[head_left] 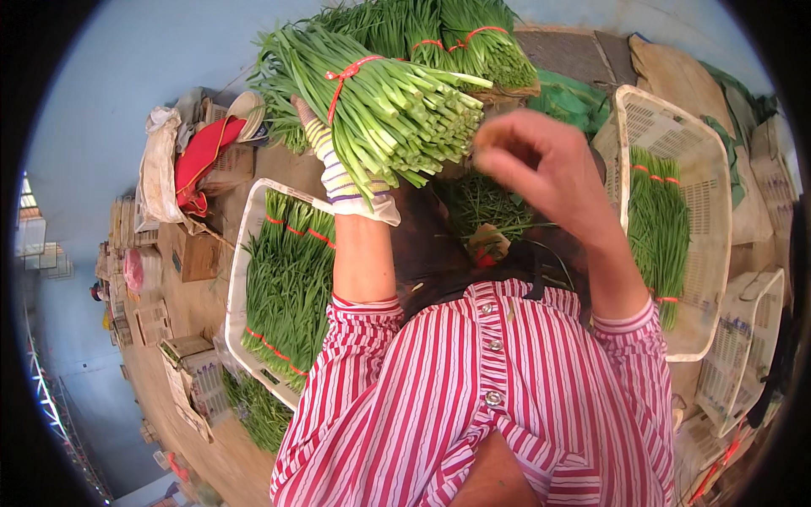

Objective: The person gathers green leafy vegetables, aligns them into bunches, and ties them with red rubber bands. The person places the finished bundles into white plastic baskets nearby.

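Note:
My left hand (329, 155), in a striped knit glove over a thin plastic one, holds a thick bundle of green garlic chives (405, 114) from below and the side. A red tie goes round the bundle, and its pale cut ends point right. Just right of those ends is my bare right hand (538, 158), its fingers curled and blurred; whether it pinches a thin stalk I cannot tell. Loose green stalks (481, 206) lie low between my knees. Behind the held bundle stand more tied bundles (488, 54) with red ties.
A white plastic crate (237, 285) at left holds tied chives. Another crate (716, 253) at right holds fewer bundles. Loose greens (256, 409) lie on the floor at lower left. A green sack (567, 98), a cardboard box (195, 253) and a red cloth (206, 158) are farther out.

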`<action>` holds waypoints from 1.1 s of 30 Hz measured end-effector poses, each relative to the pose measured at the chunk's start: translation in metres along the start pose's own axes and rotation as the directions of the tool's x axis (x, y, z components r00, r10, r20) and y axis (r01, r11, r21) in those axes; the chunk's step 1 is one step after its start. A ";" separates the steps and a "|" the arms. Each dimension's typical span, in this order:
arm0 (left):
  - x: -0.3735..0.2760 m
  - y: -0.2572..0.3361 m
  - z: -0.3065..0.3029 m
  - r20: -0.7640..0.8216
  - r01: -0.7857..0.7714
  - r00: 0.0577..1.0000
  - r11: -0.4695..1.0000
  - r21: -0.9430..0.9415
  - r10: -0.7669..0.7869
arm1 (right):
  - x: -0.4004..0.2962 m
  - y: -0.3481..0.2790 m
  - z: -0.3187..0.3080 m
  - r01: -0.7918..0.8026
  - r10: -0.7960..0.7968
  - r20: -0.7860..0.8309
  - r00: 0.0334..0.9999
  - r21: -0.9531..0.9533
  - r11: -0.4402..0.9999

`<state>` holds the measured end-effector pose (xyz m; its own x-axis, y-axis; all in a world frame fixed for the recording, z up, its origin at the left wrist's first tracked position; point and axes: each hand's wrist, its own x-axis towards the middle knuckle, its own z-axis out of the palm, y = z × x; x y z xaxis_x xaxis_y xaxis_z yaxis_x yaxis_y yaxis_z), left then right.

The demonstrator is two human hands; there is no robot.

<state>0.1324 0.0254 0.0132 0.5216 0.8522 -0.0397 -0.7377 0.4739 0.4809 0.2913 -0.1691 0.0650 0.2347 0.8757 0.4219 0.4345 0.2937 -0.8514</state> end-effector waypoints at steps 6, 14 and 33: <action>-0.018 -0.002 0.022 -0.177 -0.052 0.983 0.999 -0.002 0.050 | 0.012 0.016 0.008 -0.026 0.024 0.084 0.996 0.015 1.000; -0.037 -0.023 0.023 0.081 -0.105 0.993 0.936 0.335 0.082 | 0.015 0.082 0.010 -0.467 0.355 0.326 0.876 0.394 0.792; -0.048 -0.055 -0.020 -0.166 0.092 0.986 0.832 0.546 0.001 | -0.033 0.113 0.063 -0.461 0.653 0.089 0.752 0.779 0.425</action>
<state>0.1394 -0.0377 -0.0289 0.4428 0.8775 -0.1843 -0.3320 0.3514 0.8754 0.2781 -0.1404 -0.0642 0.3827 0.8845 -0.2669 -0.6012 0.0191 -0.7989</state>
